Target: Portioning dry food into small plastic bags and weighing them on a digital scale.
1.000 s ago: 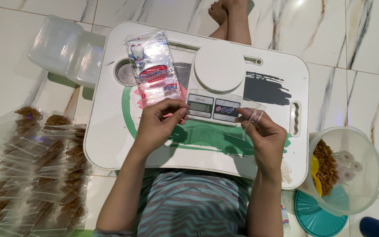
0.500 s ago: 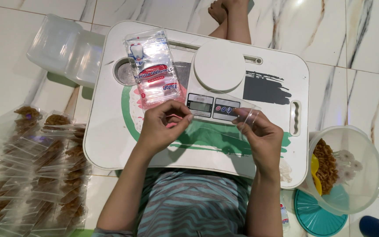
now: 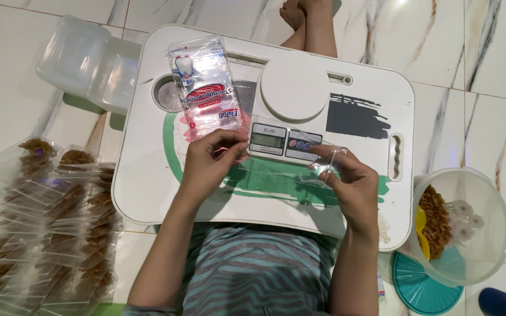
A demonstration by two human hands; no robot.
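Pinching a clear pouch point(image 3: 323, 167) at opposite edges, left hand point(image 3: 209, 164) and right hand point(image 3: 352, 184) fingers grasped it above the desk point(image 3: 147, 175), before the scale point(image 3: 288, 111).

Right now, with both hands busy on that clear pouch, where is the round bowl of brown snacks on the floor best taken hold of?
Grip the clear bowl by its open rim on the bare side away from the brown snacks. Come from above with the right hand, the nearer one. The bowl stands upright and wide-mouthed beside the white lap table, with its rim exposed all round, so a pinch over the wall should hold.
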